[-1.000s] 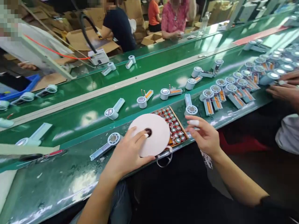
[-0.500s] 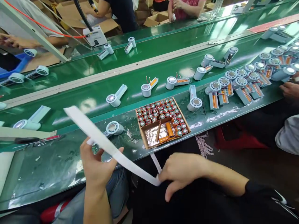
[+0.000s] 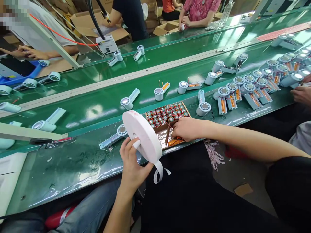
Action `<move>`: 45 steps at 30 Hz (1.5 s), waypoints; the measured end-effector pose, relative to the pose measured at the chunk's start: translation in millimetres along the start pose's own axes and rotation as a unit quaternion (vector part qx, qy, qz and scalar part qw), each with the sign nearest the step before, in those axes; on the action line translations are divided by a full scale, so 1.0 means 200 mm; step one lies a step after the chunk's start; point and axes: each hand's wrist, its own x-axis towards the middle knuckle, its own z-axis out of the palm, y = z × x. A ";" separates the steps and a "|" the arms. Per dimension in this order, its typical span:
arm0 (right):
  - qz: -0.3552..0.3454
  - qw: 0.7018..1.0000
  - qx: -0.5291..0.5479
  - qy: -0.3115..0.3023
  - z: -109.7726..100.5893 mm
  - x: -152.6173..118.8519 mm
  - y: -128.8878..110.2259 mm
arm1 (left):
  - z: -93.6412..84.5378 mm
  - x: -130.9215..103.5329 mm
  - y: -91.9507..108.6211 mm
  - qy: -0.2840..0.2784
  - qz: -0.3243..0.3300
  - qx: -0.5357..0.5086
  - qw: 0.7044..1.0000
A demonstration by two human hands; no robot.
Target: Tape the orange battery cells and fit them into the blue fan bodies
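Note:
My left hand grips a large roll of white tape, with fingers at its core and the thumb by the rim. A loose tape end curls below the roll. My right hand reaches into a shallow cardboard box at the table edge, its fingers curled and their tips hidden. Upright round battery cells with red wires fill the back of the box. An orange battery lies under my right hand, beside a narrow brown strip.
Light-blue fan housings stand along the green conveyor, with several clustered at right. A housing lies behind the tape roll. Scissors lie at left. A co-worker's hand is at far right; other people sit across.
My right hand has let go of the tape end and moved up into the box. The roll in my left hand has turned its flat side into view and shifted right.

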 end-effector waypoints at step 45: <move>0.142 0.340 0.578 0.728 0.15 -0.10 -0.39 | 0.12 0.20 0.36 0.021 0.141 0.131 0.981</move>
